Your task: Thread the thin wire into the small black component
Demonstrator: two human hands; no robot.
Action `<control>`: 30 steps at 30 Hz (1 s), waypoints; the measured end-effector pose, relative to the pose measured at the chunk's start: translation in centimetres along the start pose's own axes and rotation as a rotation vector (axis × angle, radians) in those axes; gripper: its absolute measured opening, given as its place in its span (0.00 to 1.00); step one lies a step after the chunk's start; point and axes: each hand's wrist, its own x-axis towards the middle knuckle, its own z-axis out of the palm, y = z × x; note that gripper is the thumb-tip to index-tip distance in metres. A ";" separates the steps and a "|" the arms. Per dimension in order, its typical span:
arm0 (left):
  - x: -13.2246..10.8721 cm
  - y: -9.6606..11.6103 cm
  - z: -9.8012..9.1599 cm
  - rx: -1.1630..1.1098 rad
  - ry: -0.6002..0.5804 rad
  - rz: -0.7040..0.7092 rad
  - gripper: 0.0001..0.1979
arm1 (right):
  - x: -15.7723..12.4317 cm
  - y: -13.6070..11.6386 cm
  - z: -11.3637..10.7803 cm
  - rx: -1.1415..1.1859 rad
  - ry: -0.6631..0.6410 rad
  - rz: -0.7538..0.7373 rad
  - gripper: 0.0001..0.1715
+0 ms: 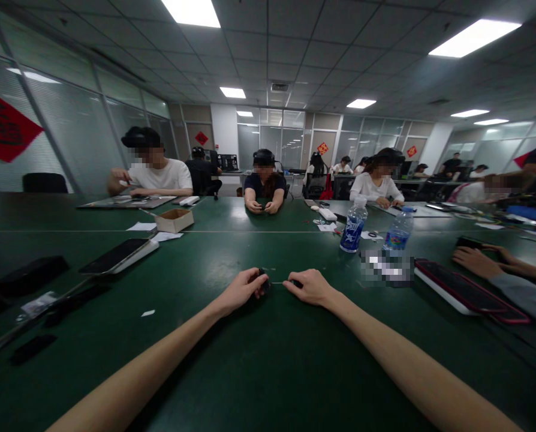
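Over the middle of the green table (259, 360), my left hand (245, 285) is closed around a small dark object (264, 284), mostly hidden by the fingers. My right hand (310, 287) grips a screwdriver (297, 283) by its short black handle. Its thin metal shaft points left, toward the dark object; whether the tip touches it I cannot tell. Both forearms reach in from the bottom of the view. A small white scrap (148, 313) lies to the left of my left forearm.
An open cardboard box (174, 221) and a phone (116, 255) are at left. Two bottles, one with a dark blue label (353, 227), the other clear (398, 230), stand right of centre. Red-edged phones (468, 288) lie near a co-worker's hand (477, 262). Other people sit across.
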 end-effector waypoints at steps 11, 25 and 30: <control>-0.1 0.1 0.0 0.011 -0.037 0.013 0.20 | -0.1 0.0 -0.1 -0.009 -0.004 -0.017 0.22; 0.0 -0.1 -0.1 -0.069 -0.037 -0.008 0.19 | -0.1 0.0 0.0 -0.002 -0.010 -0.037 0.23; 0.1 -0.3 -0.1 -0.094 -0.039 -0.003 0.19 | 0.0 0.0 0.0 -0.011 -0.012 -0.037 0.22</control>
